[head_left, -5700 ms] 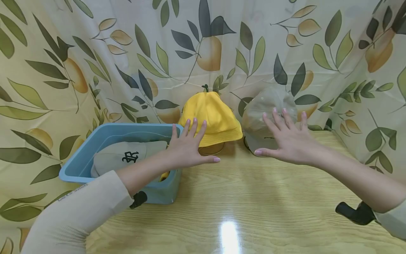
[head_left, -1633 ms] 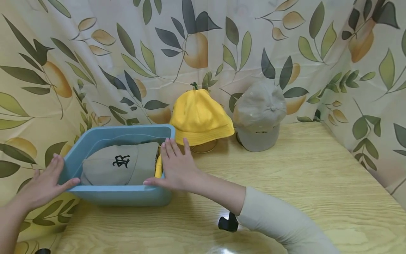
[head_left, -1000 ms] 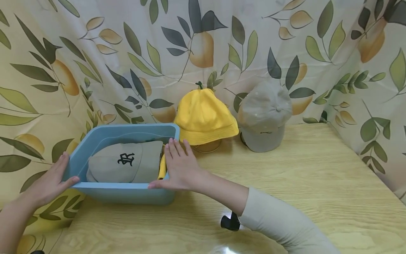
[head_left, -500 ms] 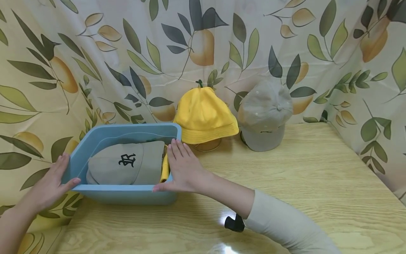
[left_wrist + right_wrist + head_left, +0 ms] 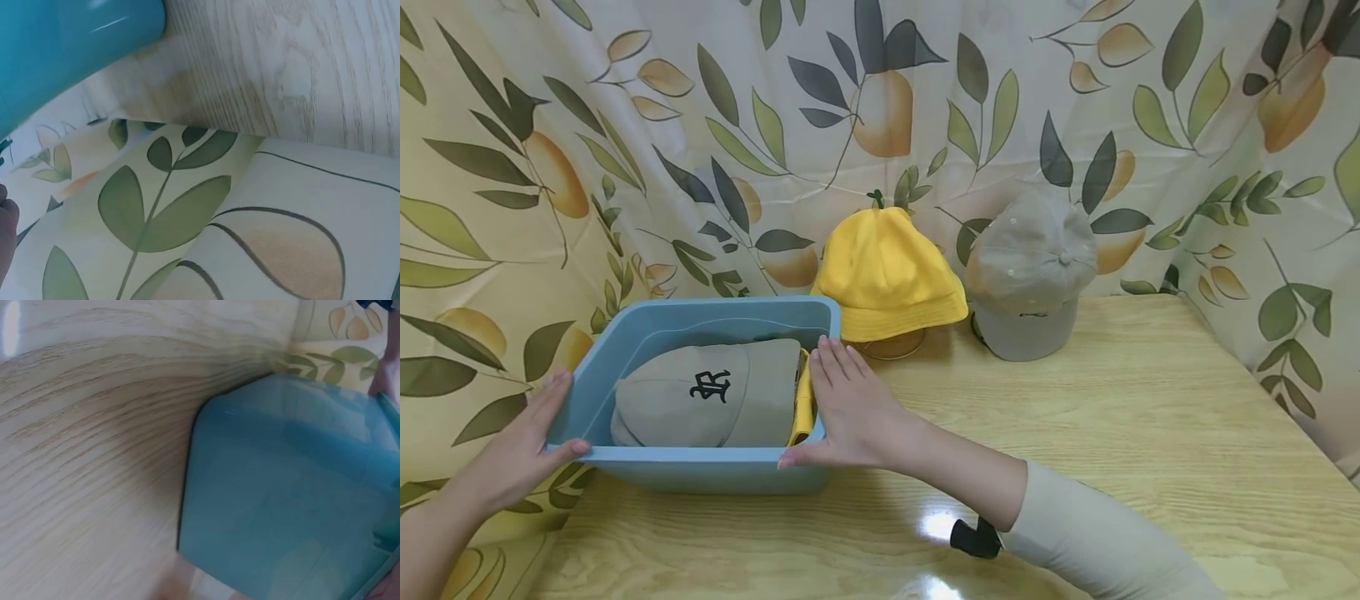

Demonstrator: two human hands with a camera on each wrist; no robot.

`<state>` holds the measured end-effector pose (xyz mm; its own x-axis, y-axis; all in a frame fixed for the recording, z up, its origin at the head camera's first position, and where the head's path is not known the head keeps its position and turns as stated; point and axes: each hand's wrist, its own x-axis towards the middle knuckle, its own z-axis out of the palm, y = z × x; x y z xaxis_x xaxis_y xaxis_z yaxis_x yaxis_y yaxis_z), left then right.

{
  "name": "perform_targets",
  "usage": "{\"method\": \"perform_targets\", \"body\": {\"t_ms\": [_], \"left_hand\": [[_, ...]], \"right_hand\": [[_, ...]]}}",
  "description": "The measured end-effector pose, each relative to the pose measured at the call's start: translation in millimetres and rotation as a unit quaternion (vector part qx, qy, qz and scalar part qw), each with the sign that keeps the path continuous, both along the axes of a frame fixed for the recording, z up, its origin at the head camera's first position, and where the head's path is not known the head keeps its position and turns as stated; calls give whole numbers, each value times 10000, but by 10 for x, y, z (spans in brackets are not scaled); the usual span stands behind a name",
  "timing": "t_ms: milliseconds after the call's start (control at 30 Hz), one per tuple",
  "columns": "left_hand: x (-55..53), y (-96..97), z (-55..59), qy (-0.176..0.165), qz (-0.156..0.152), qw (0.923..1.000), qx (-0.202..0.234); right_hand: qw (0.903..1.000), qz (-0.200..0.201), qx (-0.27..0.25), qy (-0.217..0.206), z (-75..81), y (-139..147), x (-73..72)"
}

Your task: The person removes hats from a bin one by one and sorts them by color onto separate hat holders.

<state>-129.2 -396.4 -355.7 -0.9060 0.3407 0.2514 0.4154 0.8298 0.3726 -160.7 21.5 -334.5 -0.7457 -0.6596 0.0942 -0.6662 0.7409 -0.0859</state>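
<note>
A blue plastic bin (image 5: pixel 700 454) stands at the left of the table. Inside it lies a grey baseball cap (image 5: pixel 655 408) with a black embroidered letter, beside something yellow (image 5: pixel 803 400) partly hidden by the right hand. My left hand (image 5: pixel 520 454) is at the bin's left end, fingers along the outside and thumb at the front rim. At the opposite end my right hand (image 5: pixel 859 408) presses straight fingers against the wall, its thumb near the front corner. The wrist views show mostly the bin's outer wall (image 5: pixel 69 56), (image 5: pixel 281 494).
Behind the bin, a yellow bucket hat (image 5: pixel 887 271) with a green stem sits on a round stand. To its right is a second grey cap (image 5: pixel 1030 267), brim downward. Leaf-printed cloth (image 5: pixel 880 108) hangs behind the wooden table (image 5: pixel 1075 417).
Earlier both hands were spread in front of the standing hats; now they are at the bin's two ends. Lately the bin has shifted slightly right and nearer, hands with it.
</note>
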Motion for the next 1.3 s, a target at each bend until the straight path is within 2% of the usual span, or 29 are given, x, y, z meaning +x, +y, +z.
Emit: {"method": "perform_targets", "body": {"t_ms": [333, 500, 733, 1000, 1300], "left_hand": [[109, 59, -38, -51, 206, 9995, 217], [120, 178, -36, 38, 203, 9998, 2], [125, 345, -12, -42, 338, 9994, 35], [128, 551, 15, -7, 278, 9996, 8], [135, 716, 77, -254, 341, 9991, -60]], "right_hand": [[9999, 66, 50, 120, 1, 70, 58], [9999, 14, 107, 46, 0, 171, 91], [9999, 58, 111, 82, 10, 333, 113], [9999, 85, 66, 58, 5, 512, 146], [9998, 91, 34, 189, -8, 650, 181]]}}
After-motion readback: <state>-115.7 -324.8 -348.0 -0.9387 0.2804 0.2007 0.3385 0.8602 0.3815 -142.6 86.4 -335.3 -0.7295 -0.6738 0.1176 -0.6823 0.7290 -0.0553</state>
